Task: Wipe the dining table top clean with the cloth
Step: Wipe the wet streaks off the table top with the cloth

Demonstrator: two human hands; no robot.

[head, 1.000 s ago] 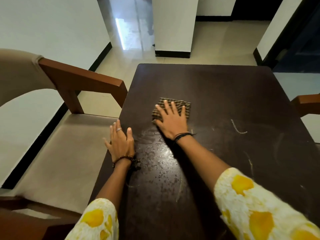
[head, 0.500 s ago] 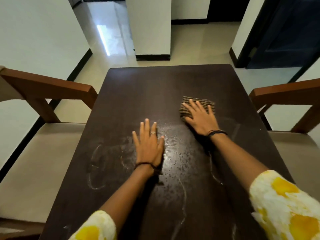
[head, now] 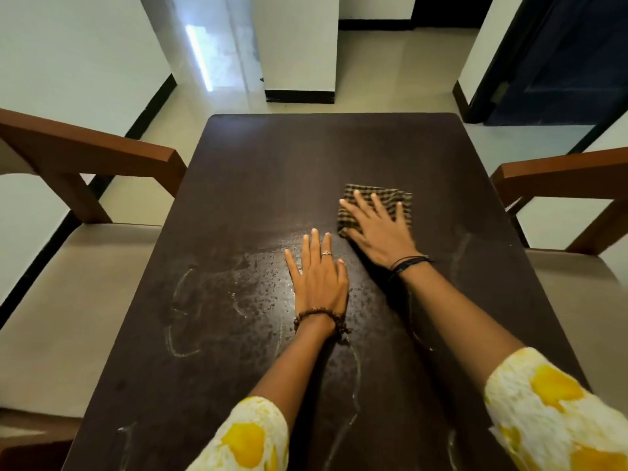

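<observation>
Two wooden chairs are flanking a dark brown table (head: pixel 272 171), the left chair (head: pixel 85 154) and the right chair (head: pixel 560 175) each showing a tan padded seat. Pale floor tiles (head: pixel 390 73) are stretching away beyond the far edge, past a white pillar (head: pixel 299 45) and a dark blue door (head: pixel 560 62) at far right. Damp speckles and pale streaks (head: pixel 180 317) are showing over the near half of the table. A folded checked cloth (head: pixel 377 205) is lying right of centre, its long axis running left to right. The right hand (head: pixel 377 229) is pressing flat on it, fingers (head: pixel 360 202) spread and pointing far, gripping nothing. The left hand (head: pixel 319 277) is resting flat on the bare wet patch, fingers extended, empty.
</observation>
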